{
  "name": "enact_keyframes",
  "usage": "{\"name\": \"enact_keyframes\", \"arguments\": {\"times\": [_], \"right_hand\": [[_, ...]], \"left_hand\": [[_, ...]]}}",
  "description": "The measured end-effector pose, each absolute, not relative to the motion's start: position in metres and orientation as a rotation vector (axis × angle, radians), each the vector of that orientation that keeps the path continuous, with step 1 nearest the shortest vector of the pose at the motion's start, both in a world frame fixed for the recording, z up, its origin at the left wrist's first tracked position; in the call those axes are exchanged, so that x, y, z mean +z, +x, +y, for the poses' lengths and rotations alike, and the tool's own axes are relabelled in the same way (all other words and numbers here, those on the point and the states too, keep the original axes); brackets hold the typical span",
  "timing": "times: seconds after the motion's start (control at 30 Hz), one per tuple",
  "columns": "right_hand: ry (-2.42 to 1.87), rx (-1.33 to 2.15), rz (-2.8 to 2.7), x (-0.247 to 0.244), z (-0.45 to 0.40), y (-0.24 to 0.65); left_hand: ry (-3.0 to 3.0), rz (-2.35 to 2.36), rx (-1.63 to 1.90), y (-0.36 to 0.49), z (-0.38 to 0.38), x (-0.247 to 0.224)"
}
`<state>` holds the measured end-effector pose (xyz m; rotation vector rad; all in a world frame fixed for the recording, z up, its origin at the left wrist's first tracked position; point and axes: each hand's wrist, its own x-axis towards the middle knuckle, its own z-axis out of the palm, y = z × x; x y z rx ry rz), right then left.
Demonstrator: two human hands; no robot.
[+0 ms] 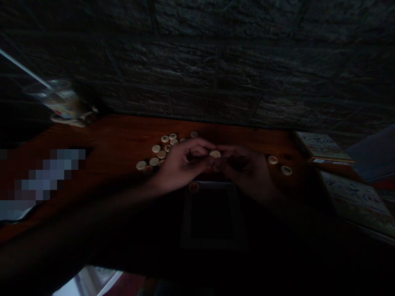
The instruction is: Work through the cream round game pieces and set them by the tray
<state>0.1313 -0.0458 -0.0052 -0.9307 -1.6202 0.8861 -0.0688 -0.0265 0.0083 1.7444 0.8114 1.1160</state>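
Note:
My left hand (185,162) and my right hand (247,168) meet above the wooden table, fingertips closed on one round pale game piece (215,154) between them. No marking can be made out on it. Below them lies a dark tray with a grey rim (239,209), and a piece with a red character (194,188) sits at its upper left corner. Several round pieces (156,149) lie loose to the left, some partly hidden behind my left hand. To the right of my right hand are a red-marked piece (273,159) and a dark-marked piece (286,169).
Two flat patterned boxes (324,146) (358,197) lie on the right. A plastic cup (63,100) with a straw stands at the far left, near the dark brick wall (191,61). A blurred-out object (40,181) lies on the left of the wooden table (108,135).

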Motion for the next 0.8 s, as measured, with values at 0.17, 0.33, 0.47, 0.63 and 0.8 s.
{"name": "enact_keyframes", "arguments": {"times": [0.17, 0.33, 0.47, 0.63, 0.8], "right_hand": [[-0.923, 0.944, -1.583, -0.0048, -0.0453, 0.1316], [-0.925, 0.975, -1.587, -0.0048, -0.0434, 0.1324], [-0.952, 1.002, -1.589, -0.0032, -0.0427, 0.1331], [-0.983, 1.076, -1.541, -0.0009, -0.0445, 0.1336], [-0.960, 1.108, -1.517, -0.0044, -0.0437, 0.1348]], "left_hand": [[1.767, 0.775, 1.089, -0.0694, -0.0276, 0.0115], [1.753, 0.782, 1.089, -0.0701, -0.0281, 0.0127], [1.757, 0.744, 1.066, -0.0703, -0.0282, 0.0102], [1.799, 0.687, 1.109, -0.0694, -0.0261, 0.0057], [1.771, 0.709, 1.130, -0.0685, -0.0254, 0.0054]]}}
